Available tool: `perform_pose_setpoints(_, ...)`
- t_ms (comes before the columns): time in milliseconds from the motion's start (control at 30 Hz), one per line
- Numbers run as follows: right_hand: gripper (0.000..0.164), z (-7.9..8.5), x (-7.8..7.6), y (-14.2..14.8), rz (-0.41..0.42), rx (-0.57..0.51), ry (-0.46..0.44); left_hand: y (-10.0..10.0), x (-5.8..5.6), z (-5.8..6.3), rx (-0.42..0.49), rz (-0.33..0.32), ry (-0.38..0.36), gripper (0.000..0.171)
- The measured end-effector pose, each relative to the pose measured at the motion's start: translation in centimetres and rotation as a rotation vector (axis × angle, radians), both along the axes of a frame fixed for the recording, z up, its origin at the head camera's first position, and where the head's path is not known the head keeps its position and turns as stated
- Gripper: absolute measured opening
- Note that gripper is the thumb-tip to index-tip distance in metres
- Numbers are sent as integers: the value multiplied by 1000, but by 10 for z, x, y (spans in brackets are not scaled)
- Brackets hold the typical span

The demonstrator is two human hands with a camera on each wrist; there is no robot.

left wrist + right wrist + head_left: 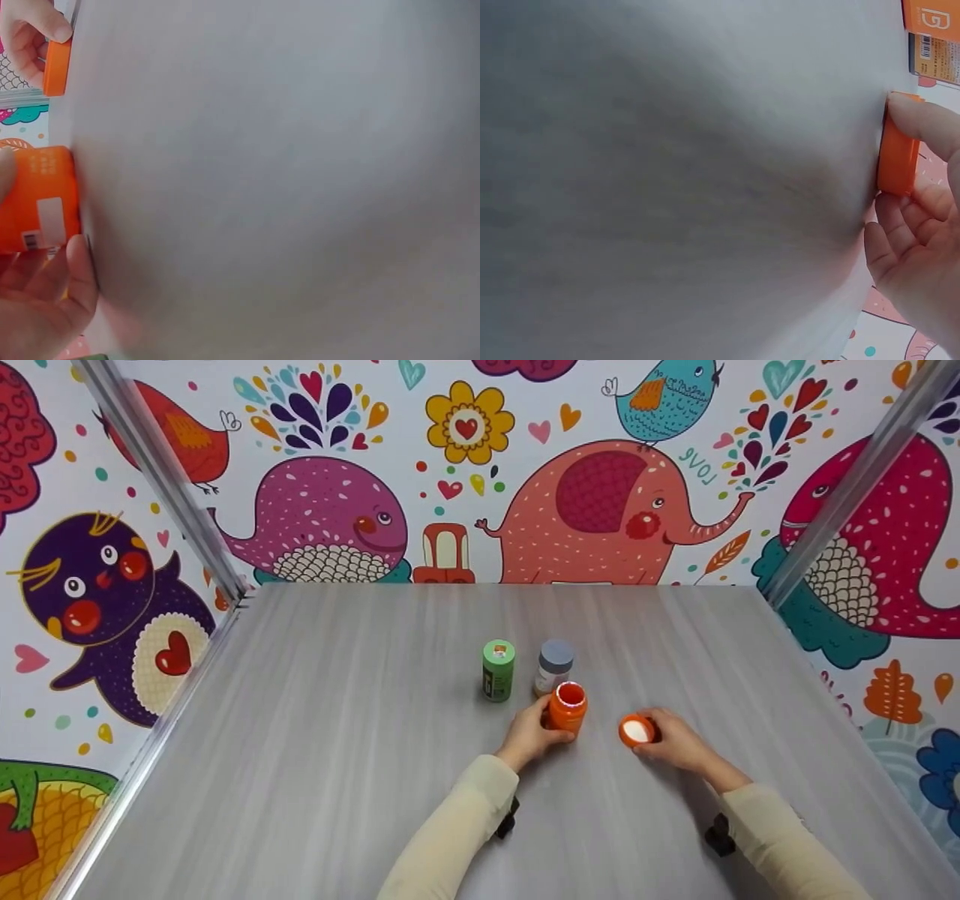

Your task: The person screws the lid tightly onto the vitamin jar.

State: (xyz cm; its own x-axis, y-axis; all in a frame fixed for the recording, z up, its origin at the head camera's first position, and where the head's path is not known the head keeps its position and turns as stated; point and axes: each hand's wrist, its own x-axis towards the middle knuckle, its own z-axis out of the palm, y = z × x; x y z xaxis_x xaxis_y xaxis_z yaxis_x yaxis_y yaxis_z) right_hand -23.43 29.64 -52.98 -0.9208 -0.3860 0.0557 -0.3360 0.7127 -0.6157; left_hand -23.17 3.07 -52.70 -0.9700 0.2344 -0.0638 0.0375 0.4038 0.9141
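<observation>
An orange bottle (568,716) without its lid stands upright on the table, its round mouth facing up. My left hand (529,735) grips it from the left side, thumb in front and fingers behind. To the right lies the orange screw lid (636,731), its white inside turned up. My right hand (675,741) pinches the lid between thumb and fingers at its right edge. In the right wrist view the lid (898,146) sits flat against the tabletop. A label with a barcode shows on the bottle (34,199) in the left wrist view.
Just behind the orange bottle is a bottle with a grey-blue lid (556,656), partly hidden. A green canister (498,671) stands to its left. The grey table (337,720) meets walls printed with cartoon animals (330,517), with metal posts (847,487) at the back corners.
</observation>
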Motion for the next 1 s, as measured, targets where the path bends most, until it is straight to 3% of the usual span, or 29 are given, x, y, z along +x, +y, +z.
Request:
perform_pose_setpoints(333,56,20,-4,-11,2,-36,-69,-1,0,-2,-10,0,36,65)
perform_pose_setpoints(1000,52,72,-10,-40,102,-32,12,-2,-1,0,2,3,-8,64)
